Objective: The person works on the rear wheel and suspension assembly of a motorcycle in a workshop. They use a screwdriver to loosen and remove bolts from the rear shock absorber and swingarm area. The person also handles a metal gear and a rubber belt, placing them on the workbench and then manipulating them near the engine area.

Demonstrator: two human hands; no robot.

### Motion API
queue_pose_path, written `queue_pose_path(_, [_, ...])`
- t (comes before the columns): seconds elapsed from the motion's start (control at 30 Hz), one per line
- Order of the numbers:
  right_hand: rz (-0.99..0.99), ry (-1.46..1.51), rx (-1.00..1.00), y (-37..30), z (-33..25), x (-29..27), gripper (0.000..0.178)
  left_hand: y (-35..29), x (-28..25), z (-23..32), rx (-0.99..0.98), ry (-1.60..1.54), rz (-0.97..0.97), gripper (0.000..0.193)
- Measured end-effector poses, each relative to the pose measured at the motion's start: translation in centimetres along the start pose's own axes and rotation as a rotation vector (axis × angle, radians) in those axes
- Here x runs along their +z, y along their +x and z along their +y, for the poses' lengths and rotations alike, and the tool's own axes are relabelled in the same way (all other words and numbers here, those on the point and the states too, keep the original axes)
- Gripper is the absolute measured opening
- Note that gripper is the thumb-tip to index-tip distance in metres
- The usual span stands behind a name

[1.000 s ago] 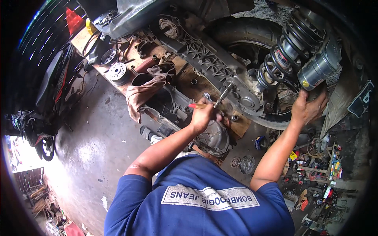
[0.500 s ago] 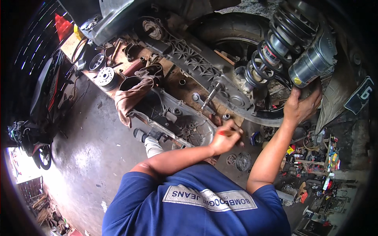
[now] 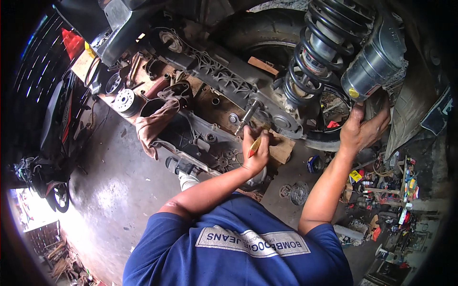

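Left grip: the left hand (image 3: 256, 161) is closed around a slim yellowish stick (image 3: 255, 147) with a red end; its fingertips are at the free end of the metal shaft (image 3: 247, 117), though actual contact cannot be told.
Right grip: the right hand (image 3: 359, 129) is up against the lower end of the grey canister (image 3: 367, 76), with some fingers hidden, so whether it is clasped cannot be told.
Shaft: stands out from the long ribbed casing (image 3: 220, 72), just beside the wheel.
Wheel: its black tyre (image 3: 260, 34) lies beyond the casing, with a reddish-brown strip (image 3: 263, 65) in front of it.
Spring: the black coil spring (image 3: 306, 59) is between the tyre and the canister.
Counter: the wooden counter (image 3: 82, 66) carries a silver drum (image 3: 126, 101) and a small ring (image 3: 215, 101).
Cover: a large open metal cover (image 3: 193, 129) lies near the left forearm, a pinkish cloth (image 3: 155, 123) over its far end.
Floor: two round metal discs (image 3: 299, 193) lie side by side.
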State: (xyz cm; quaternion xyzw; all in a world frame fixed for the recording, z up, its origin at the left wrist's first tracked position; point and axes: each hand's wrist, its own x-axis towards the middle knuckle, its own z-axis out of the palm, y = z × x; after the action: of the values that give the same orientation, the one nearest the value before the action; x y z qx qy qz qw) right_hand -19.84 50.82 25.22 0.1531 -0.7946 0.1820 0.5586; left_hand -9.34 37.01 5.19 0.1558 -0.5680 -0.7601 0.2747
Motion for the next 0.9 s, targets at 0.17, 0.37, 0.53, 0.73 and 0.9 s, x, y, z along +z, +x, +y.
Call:
queue_pose_path(0.17, [-0.01, -0.007, -0.05, 0.5, -0.2, 0.2, 0.095, 0.1, -1.0, 2.0, -0.472, -0.569, -0.185, 0.015])
queue_pose_path(0.37, [-0.021, -0.001, -0.1, 1.0, -0.6, 0.5, 0.095, -2.3, -1.4, 4.3, -0.565, -0.509, -0.429, 0.02])
queue_pose_path(0.53, [-0.03, -0.017, -0.109, 1.0, -0.3, 0.3, 0.093, -1.1, -0.6, 1.8, -0.29, -0.351, -0.468, 0.018])
queue_pose_path(0.73, [-0.024, 0.011, -0.089, 0.6, -0.1, 0.2, 0.091, 2.7, -3.4, -0.1, -0.42, -0.235, -0.127, 0.018])
queue_pose_path(0.9, [-0.027, -0.023, -0.041, 0.4, -0.1, 0.0, 0.091, 8.2, -9.6, 0.3, -0.077, -0.75, 0.491, 0.015])
